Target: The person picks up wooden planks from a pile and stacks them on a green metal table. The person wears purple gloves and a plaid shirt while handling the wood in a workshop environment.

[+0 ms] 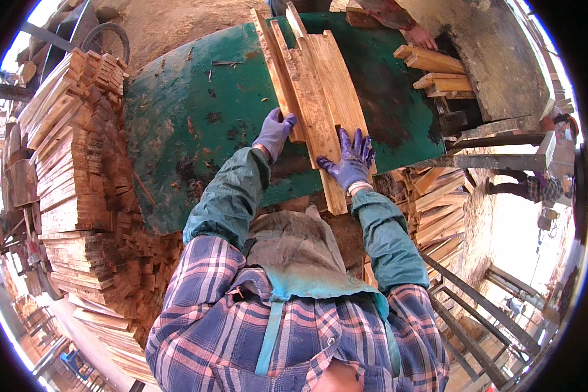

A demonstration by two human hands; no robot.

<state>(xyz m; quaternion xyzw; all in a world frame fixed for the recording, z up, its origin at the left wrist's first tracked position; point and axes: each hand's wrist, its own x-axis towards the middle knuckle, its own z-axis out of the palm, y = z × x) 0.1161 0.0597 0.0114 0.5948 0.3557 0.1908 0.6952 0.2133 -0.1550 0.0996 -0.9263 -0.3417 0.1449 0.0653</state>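
My left hand (274,135), in a purple glove, is half curled at the near end of the narrow board (277,78) on the outer left — I can't tell whether it truly grips or only braces the wood. My right hand (353,164) is spread wide, palm down across the near part of the middle board (312,91) and the wide board (338,81) beside it, pressing, I'd judge, more than clasping. These boards lie lengthwise before me on the green table (176,104), side by side and partly overlapping. I'd call the gathering partway along: they are together in one bunch, yet their ends are uneven, and one piece (333,196) juts toward my apron (291,245), so the evening-up looks undone. At my left stands a tall stack of boards (65,196), already layered. Across the table, another person's hand (421,37) is near some short pieces of wood (441,62). As for labels or brands — I can make out no writing on the wood, gloves or table.
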